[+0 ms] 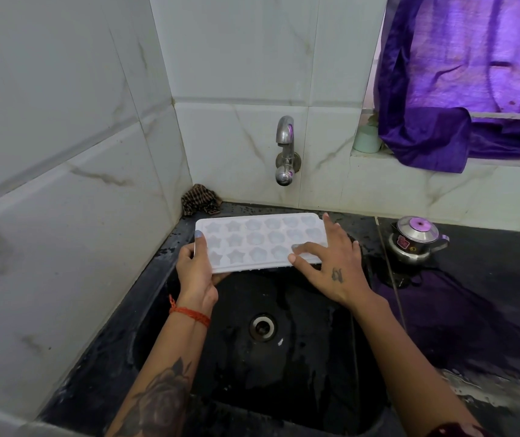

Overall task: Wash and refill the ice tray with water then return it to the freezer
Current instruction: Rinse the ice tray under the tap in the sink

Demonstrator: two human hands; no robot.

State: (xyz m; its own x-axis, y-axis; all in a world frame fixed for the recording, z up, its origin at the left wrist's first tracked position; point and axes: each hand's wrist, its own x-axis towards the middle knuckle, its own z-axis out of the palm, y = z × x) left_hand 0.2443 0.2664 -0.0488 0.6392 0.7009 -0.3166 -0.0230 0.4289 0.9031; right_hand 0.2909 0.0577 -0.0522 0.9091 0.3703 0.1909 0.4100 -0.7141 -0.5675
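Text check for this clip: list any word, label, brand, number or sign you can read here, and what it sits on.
Nothing reads clearly.
Small steel lidded pot on the black counter: a red sticker and a small round mark beside it, both too small and blurred to read.
Back of the right hand: a dark inked mark, not legible as letters.
White plastic ice tray with star and flower moulds: no text visible.

Soft violet daylight filters in through the purple cloth curtain (473,74) at the upper right, tinting the white marble wall tiles (63,137) and leaving purple glints on the chrome wall tap (286,146) and the lid of the small steel kettle (416,238). The black stone sink basin (299,357) stays dim, with only faint wet sheen and weak, diffuse shadows. Focus is fairly sharp in the middle, while the wide lens bends the tile lines and softens detail toward the edges.
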